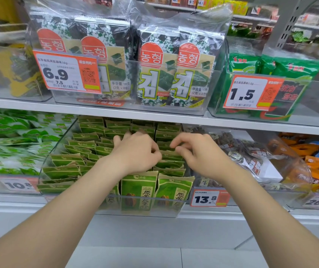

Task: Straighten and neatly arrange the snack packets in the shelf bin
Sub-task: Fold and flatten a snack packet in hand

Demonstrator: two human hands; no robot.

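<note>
Green packets (139, 190) stand face-out behind the front wall of the clear bin (164, 212), lower shelf, beside the 13.8 tag (210, 198). Why upright, and how many? — Desk

Upright so the labels read, it seems. Two show full fronts; a third is half hidden by the left forearm. Behind them run roughly four files, too tightly packed to count; the leftmost leans over and looks least tidy — Photographer

And the hands? — Desk

Two, both mid-bin. Left hand (135, 151) has its fingers curled down into the files, apparently gripping packet tops; right hand (199, 153) pinches a top edge between thumb and forefinger, likely to square the row. Farther up, four seaweed packs (160, 74) fill the bin above, between the 6.9 tag (66, 72) and the 1.5 tag (251, 91) — Photographer
</note>
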